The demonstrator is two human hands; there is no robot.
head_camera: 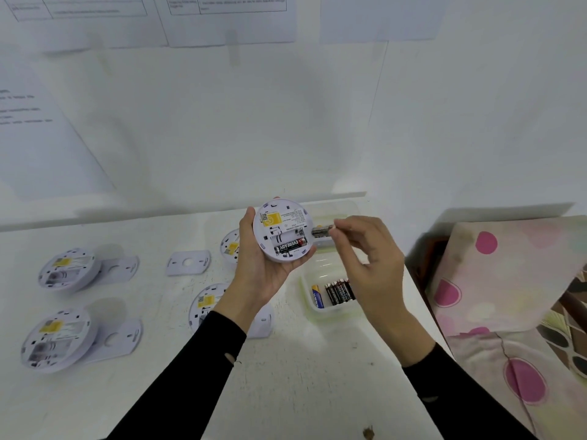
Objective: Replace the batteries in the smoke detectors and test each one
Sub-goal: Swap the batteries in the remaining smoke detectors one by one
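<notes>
My left hand (257, 268) holds a round white smoke detector (284, 231) with its back toward me, above the table. One black Eveready battery (291, 246) lies in the lower slot of its open compartment; the upper slot is bare. My right hand (365, 255) pinches a battery (320, 231) by its end, right beside the detector's right edge. Below my right hand a clear plastic tray (306, 285) holds several black batteries (340, 292) and one blue-and-yellow battery (317, 296).
Two opened detectors (68, 269) (55, 339) lie back-up at the left, each on a mounting plate. A loose plate (188, 262) lies mid-table. Two more detectors (230, 246) (203, 306) sit behind my left arm. A floral-covered box (508, 281) stands at the right.
</notes>
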